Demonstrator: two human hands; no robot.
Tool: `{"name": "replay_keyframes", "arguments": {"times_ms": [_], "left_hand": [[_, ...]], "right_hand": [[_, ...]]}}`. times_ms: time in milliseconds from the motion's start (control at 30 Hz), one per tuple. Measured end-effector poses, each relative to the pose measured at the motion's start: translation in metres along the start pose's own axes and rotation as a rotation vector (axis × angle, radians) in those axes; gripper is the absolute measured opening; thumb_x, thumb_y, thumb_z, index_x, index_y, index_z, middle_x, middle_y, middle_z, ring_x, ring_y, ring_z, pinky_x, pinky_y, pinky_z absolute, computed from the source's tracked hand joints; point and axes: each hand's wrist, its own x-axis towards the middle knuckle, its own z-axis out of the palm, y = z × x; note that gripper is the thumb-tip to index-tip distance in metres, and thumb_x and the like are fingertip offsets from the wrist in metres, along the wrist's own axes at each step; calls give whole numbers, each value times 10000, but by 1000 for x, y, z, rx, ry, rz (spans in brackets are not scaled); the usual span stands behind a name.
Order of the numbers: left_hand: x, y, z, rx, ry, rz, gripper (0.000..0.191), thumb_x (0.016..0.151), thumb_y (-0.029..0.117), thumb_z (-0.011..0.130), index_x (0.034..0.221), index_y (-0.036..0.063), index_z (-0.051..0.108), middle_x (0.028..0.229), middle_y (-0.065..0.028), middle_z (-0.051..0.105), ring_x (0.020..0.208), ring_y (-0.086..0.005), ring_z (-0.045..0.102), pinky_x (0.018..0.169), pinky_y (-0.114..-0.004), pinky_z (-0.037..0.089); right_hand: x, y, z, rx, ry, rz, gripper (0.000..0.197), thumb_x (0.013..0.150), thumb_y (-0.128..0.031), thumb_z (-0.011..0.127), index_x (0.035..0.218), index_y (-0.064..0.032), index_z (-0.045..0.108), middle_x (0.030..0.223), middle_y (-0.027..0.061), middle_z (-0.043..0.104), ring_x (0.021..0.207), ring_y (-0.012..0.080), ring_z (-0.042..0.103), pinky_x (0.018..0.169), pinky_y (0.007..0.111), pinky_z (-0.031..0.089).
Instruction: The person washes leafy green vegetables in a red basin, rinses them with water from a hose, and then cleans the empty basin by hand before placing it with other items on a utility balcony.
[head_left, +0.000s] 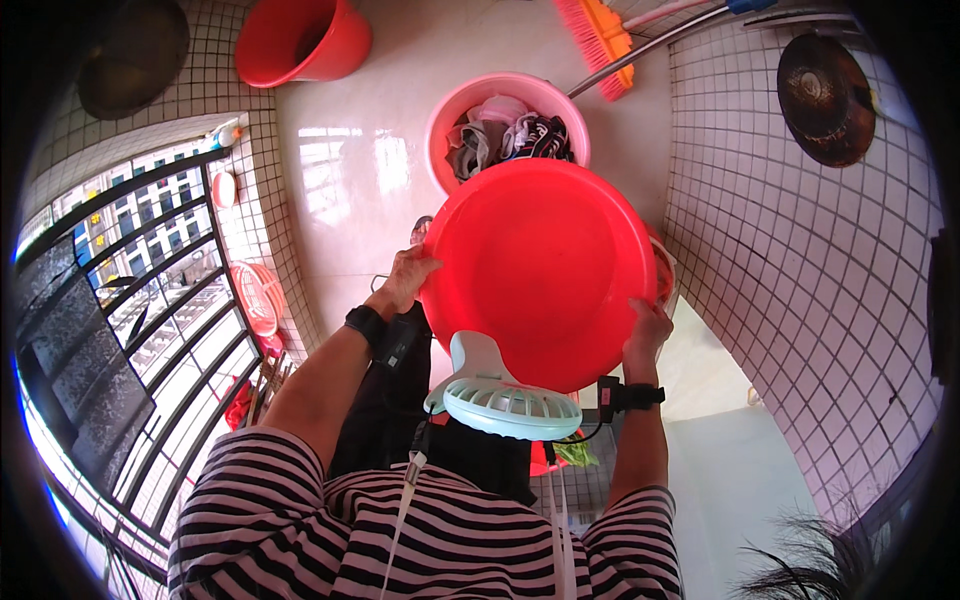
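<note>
A round red plastic basin (555, 262) is held up in front of me, and I see no objects inside it. My left hand (409, 271) grips its left rim, and my right hand (648, 327) grips the rim at the lower right. Just beyond, partly hidden by the basin, a pink tub (510, 82) on the floor holds crumpled clothes (510, 135). A pale green portable fan (513, 409) hangs at my chest and overlaps the basin's near edge. Another container shows only in part behind the basin's right side.
A red bucket (300, 45) lies at the upper left. An orange push broom (600, 45) and a metal pole (649, 49) reach in at the top. Dark pan-like objects hang on both tiled walls. Pink baskets (257, 298) line the barred window's sill at left.
</note>
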Motion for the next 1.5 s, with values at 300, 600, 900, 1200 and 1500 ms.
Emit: {"name": "replay_keyframes", "arguments": {"times_ms": [300, 600, 900, 1200, 1500], "left_hand": [[19, -12, -30, 932, -166, 581, 374, 669, 81, 504, 1039, 126, 529, 1014, -93, 556, 1075, -230, 451, 944, -307, 281], [22, -10, -39, 1216, -85, 1115, 413, 622, 45, 557, 1029, 72, 493, 986, -164, 545, 944, -304, 512, 954, -401, 304], [41, -28, -44, 659, -56, 589, 352, 686, 122, 502, 1037, 138, 527, 1052, -129, 514, 1086, -276, 419, 919, -342, 300], [32, -25, -48, 1163, -106, 810, 348, 697, 87, 511, 1042, 130, 522, 1085, -80, 516, 1089, -257, 423, 945, -323, 259], [31, -23, -34, 185, -117, 304, 364, 767, 151, 572, 1104, 49, 479, 1032, -90, 551, 1051, -176, 446, 922, -308, 340]], "right_hand": [[-7, -2, 9, 82, 25, 14, 264, 577, -56, 638, 816, 53, 611, 768, 98, 598, 670, 202, 558, 619, 297, 450], [-7, -4, 15, 168, -20, 13, 277, 581, -39, 627, 842, 50, 602, 797, 91, 593, 698, 192, 557, 652, 285, 446], [-13, -8, 14, 193, -57, 28, 331, 604, -1, 609, 917, 94, 564, 875, 137, 584, 750, 243, 562, 705, 311, 452], [-18, -5, 10, 183, -12, 98, 249, 618, 5, 605, 848, 92, 571, 837, 143, 588, 732, 239, 563, 688, 310, 457], [-22, 0, 7, 180, -32, 44, 226, 624, -19, 600, 818, 94, 570, 810, 135, 582, 712, 231, 556, 677, 307, 454]]}}
